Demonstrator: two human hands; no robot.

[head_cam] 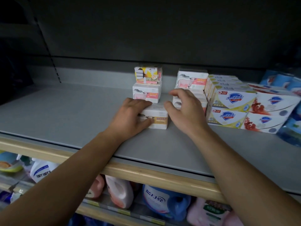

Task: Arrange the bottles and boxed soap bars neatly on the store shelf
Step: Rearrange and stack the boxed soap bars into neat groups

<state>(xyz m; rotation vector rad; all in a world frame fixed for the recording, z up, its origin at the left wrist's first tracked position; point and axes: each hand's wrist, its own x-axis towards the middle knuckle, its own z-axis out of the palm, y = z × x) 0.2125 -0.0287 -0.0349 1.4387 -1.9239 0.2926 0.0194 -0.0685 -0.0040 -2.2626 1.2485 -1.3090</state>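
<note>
A white soap box with a tan SOAP label [158,119] lies on the grey shelf [65,115]. My left hand [130,118] grips its left end, thumb on the front face. My right hand [184,110] hovers just right of it, fingers loosely curled, in front of a stack of white sheep-print soap boxes [191,82]. Behind the held box stands a pink-label soap box [146,93] with a yellow-and-white box [147,75] on top.
Stacked Safeguard soap packs [231,108] and red-print packs [267,111] fill the right of the shelf, with blue packages [285,82] beyond. A wooden shelf edge [130,172] runs across. Detergent bottles [162,199] stand on the shelf below.
</note>
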